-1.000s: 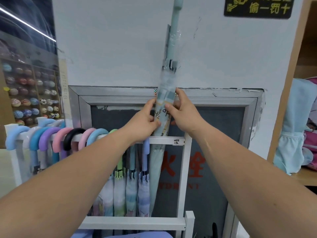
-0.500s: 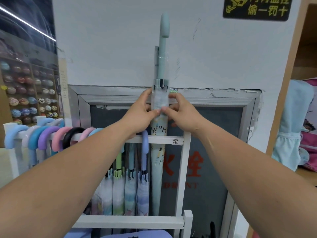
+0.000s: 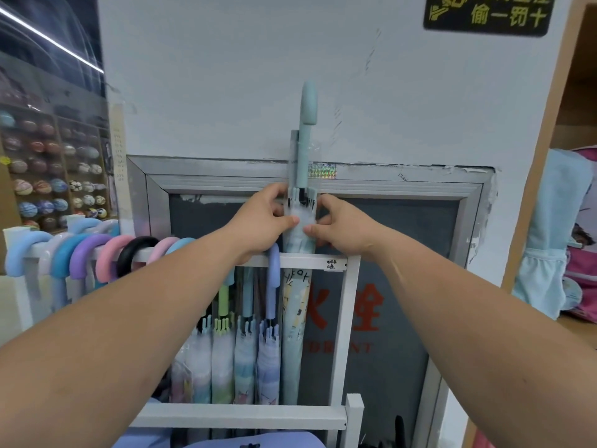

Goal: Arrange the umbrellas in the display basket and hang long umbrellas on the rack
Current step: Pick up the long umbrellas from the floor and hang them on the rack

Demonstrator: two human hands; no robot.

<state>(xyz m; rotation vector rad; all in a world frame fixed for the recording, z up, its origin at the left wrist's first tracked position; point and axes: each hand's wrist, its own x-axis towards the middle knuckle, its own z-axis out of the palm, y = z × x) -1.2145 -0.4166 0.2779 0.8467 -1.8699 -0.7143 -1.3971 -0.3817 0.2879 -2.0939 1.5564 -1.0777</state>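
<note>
Moved: umbrella (image 3: 292, 334) sits lower than half a second ago, with its handle (image 3: 308, 105) further down the wall. It stands upright, where a second ago it leaned.
Hands: left hand (image 3: 266, 218) pinches the umbrella's clear-wrapped top with thumb and curled fingers. The right hand (image 3: 340, 226) pinches the same spot from the other side, and the thumbs nearly meet.
Place: umbrella passes behind the top rail of the rack (image 3: 350, 318), at the right end of the row. Its tip is hidden behind the lower rail.
Writing: sign (image 3: 486, 14) is yellow on black. Its lower line reads 偷一罚十 and its upper line is cut off. The door (image 3: 403, 253) carries big red characters, partly covered, and faint letters below them. The tag (image 3: 332, 264) on the rail is too small to read.
Counts: eight hooks (image 3: 84, 253) hang in a row left of the left forearm, and more behind them are unclear. One lavender hook (image 3: 274, 266) is just left of the umbrella. Four folded canopies (image 3: 245, 367) hang below.
Room: umbrella fills the gap between the lavender hook and the rack's right post.
</note>
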